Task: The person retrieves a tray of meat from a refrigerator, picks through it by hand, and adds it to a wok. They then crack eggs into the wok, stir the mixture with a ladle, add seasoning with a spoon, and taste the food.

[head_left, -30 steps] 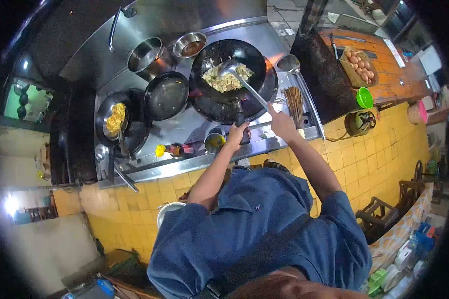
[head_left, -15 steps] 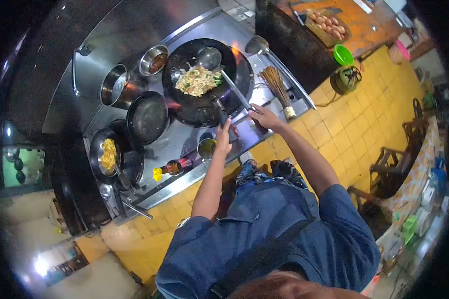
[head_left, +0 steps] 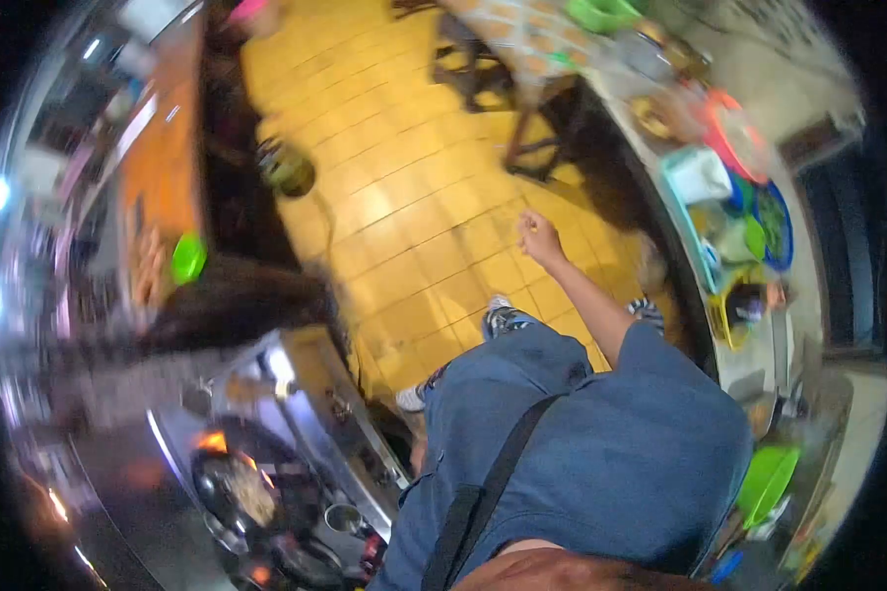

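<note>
My right hand (head_left: 539,237) hangs over the yellow tiled floor, its fingers loosely curled with nothing visible in them. It touches nothing and is nearest to the cluttered side counter on the right. My left hand is out of sight behind my body. At the lower left, a black wok (head_left: 207,481) sits on the stove with pale cooked food (head_left: 253,494) inside. Orange flame (head_left: 212,441) shows at its edge. The ladle cannot be made out in the blur.
The right counter holds a turquoise tray (head_left: 688,222), a blue basin (head_left: 776,229), a yellow basket (head_left: 727,313) and a green basin (head_left: 769,483). Wooden stools (head_left: 534,158) stand ahead. A green bowl (head_left: 188,258) and eggs (head_left: 150,264) lie on the orange table. A round canister (head_left: 291,171) sits on the floor.
My body and view have swung right, away from the stove. My right hand has let go of the ladle and moved over the floor. My left hand has left the view.
</note>
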### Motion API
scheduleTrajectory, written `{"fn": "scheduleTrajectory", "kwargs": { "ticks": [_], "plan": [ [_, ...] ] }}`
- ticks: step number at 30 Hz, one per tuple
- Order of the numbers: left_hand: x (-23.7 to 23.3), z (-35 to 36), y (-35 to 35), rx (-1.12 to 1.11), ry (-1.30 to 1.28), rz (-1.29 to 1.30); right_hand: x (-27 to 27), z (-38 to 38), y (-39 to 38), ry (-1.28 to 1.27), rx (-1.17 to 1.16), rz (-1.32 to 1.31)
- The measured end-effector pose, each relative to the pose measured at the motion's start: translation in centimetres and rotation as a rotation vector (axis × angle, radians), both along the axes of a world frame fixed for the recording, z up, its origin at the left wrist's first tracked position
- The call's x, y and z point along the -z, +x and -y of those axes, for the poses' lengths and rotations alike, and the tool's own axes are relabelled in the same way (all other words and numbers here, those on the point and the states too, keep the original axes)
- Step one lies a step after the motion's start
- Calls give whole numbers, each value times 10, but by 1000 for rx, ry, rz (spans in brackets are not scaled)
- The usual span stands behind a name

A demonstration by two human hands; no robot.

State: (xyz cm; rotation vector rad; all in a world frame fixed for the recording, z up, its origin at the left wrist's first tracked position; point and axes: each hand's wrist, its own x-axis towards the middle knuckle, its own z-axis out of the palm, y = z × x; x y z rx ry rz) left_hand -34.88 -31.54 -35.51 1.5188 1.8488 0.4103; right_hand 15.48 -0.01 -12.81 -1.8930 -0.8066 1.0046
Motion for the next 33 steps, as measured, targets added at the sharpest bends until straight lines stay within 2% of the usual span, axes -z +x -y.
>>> {"fn": "scheduleTrajectory", "kwargs": {
  "ticks": [4, 5, 7, 9, 11, 13, 14, 16, 17, 19, 20, 22, 24, 26, 27, 28, 29, 30, 31, 32, 33],
  "plan": [
    [-4, -104, 9, 406, 35, 477, -21, 35, 137, 263, 503, 130],
    [-6, -127, 12, 485, 27, 601, -26, 52, 164, 262, 561, 137],
    [-16, -174, 30, 619, -6, 838, -39, 82, 220, 303, 659, 463],
    [-27, -222, 47, 724, -54, 1080, -84, 101, 250, 233, 726, 732],
    [-39, -330, 108, 338, -138, 649, -98, 111, 294, 175, 709, 955],
    [-79, -407, 151, -296, -599, 875, -111, 114, 335, 67, 603, 1113],
    [-123, -427, 194, -313, -554, 769, -107, 111, 358, 49, 630, 1110],
    [-137, -469, 234, -198, -469, 652, -96, 106, 403, -194, 405, 1166],
    [-138, -486, 252, -175, -478, 643, -101, 100, 410, -210, 426, 1162],
    [-133, -513, 281, -147, -554, 595, -121, 85, 420, -796, 101, 1004],
    [-120, -521, 293, -125, -560, 591, -117, 86, 425, -808, 122, 998],
    [-97, -534, 315, -29, -651, 626, -104, 82, 426, -809, 5, 1027],
    [-90, -525, 348, -118, -776, 641, -124, 87, 409, -741, 2, 1083],
    [-103, -516, 397, -17, -815, 374, -130, 90, 416, -779, 1, 879],
    [-112, -509, 417, 51, -797, 388, -134, 94, 425, -784, 8, 875],
    [-108, -513, 424, 291, -761, 400, -140, 102, 427, -659, -20, 766],
    [-106, -517, 426, 431, -720, 369, -143, 112, 426, -534, -48, 648],
    [-108, -519, 438, 572, -673, 345, -148, 119, 423, -538, -50, 632],
    [-112, -518, 450, 433, -707, 394, -155, 126, 422, -432, 84, 539],
    [-112, -523, 461, 437, -703, 390, -159, 131, 423, -322, 215, 444],
    [-114, -529, 469, 317, -759, 373, -159, 138, 427, -338, 250, 291]
  ]
}}
